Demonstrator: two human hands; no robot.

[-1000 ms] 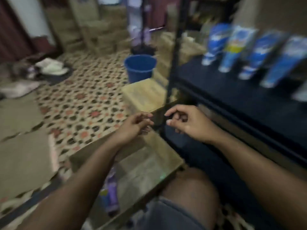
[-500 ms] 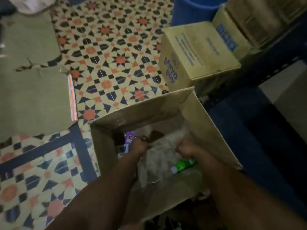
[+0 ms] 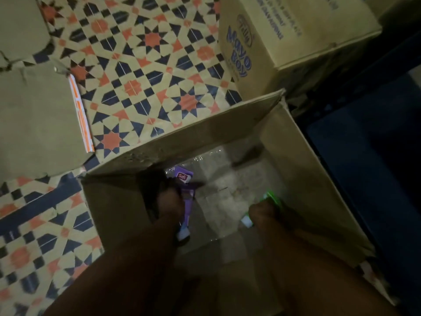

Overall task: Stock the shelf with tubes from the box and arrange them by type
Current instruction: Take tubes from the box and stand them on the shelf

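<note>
An open cardboard box (image 3: pixel 230 124) stands on the floor below me, and both my hands are down inside it. My left hand (image 3: pixel 169 206) grips a purple tube (image 3: pixel 188 201) with a white cap near the box's left wall. My right hand (image 3: pixel 264 214) grips a green tube (image 3: pixel 270 198) with a white cap on the right side. The bottom of the box between the hands shows clear plastic wrap. The dark blue shelf (image 3: pixel 364 160) runs along the right edge of the view, with no tubes in sight on it.
A closed carton printed "Mayo Boy" (image 3: pixel 284 35) stands just behind the open box. Flattened cardboard (image 3: pixel 34 115) lies on the patterned tile floor (image 3: pixel 145 71) at the left.
My view dropped from the shelf to the box. Both hands went from the box rim down inside. The left hand has taken the purple tube, the right the green one, now lifted slightly.
</note>
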